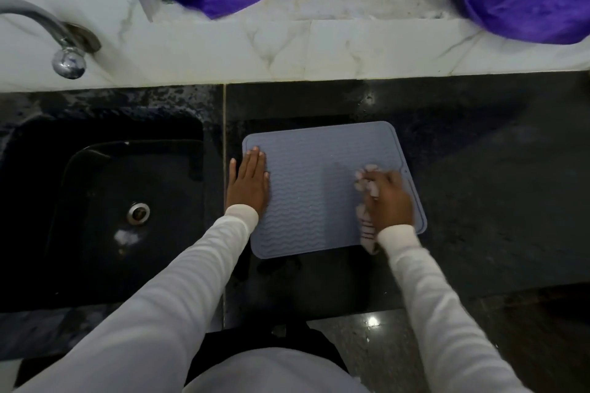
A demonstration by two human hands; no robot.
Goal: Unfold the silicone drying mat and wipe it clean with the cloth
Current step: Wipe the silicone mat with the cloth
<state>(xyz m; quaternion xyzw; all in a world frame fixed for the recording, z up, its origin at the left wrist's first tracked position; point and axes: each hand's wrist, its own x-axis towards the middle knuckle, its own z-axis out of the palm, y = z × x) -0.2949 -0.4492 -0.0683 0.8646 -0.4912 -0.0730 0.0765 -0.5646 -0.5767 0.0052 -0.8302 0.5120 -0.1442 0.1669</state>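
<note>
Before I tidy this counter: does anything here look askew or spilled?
Nothing spilled. The mat lies flat but slightly skewed to the counter edge. The left hand presses it; the right hand wipes with the cloth.

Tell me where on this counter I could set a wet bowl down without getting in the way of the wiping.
Bare dark counter lies right of the mat, and a strip behind it below the marble ledge. The mat is taken: left hand presses it, right hand grips the cloth. The sink borders the left.
</note>
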